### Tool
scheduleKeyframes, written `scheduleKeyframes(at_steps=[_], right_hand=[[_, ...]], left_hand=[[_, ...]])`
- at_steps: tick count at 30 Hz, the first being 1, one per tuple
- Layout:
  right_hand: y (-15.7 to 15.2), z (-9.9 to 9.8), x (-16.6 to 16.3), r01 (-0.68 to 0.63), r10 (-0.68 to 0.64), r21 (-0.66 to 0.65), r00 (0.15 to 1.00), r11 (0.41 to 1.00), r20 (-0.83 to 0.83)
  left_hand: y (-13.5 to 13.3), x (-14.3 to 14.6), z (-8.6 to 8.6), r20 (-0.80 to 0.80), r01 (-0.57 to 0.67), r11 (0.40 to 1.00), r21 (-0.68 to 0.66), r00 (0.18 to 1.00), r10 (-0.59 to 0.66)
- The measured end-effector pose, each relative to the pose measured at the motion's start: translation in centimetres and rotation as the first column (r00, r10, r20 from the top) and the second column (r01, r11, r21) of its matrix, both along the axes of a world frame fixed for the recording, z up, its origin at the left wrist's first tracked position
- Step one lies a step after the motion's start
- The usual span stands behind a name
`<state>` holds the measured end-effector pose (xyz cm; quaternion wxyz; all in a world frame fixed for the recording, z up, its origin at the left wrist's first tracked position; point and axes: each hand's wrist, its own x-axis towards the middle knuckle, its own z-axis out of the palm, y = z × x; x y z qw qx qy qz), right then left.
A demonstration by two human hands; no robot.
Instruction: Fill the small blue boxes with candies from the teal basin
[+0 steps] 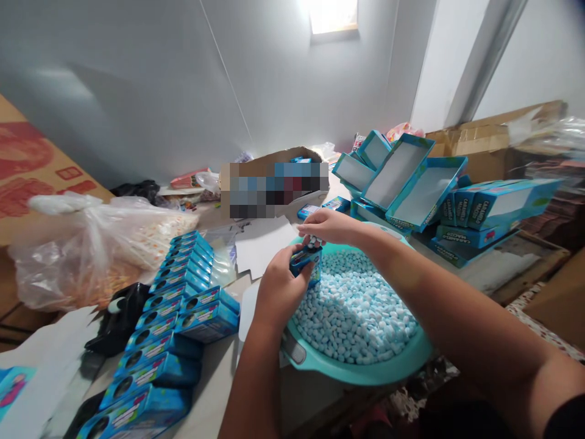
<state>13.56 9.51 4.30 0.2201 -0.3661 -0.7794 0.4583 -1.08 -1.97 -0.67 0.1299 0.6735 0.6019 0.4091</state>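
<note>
My left hand [281,286] is wrapped round a small blue candy box [316,275], held up over the far left part of a turquoise basin [361,373]. Small pale blue and white candies [365,311] fill the basin. Right above the box, my right hand [331,225] is closed, palm down, on a few candies [313,241] that show under its fingers at the box's top. Some of the box's top is hidden by the fingers.
Left of the basin stands a long row of blue boxes [155,323], beside a black tape dispenser [121,317] and a clear bag of candies [105,244]. Large blue trays [397,171] are piled at the right. A cardboard carton [269,157] sits behind white card sheets [265,247].
</note>
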Motion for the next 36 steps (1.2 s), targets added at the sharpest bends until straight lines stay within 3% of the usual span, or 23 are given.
scheduleKeyframes(at_steps=[14,36], right_hand=[[-1.2,1.0,0.2,-0.073,0.072,0.030,0.997,0.997,0.030],[-1.2,1.4,0.5,-0.051,0.050,0.048,0.998,0.998,0.029]], left_hand=[[-0.1,0.0,0.1,0.018,0.035,0.999,0.005,0.999,-0.035],[-0.1,-0.1,-0.1,0.008,0.018,1.000,0.022,1.000,-0.018]])
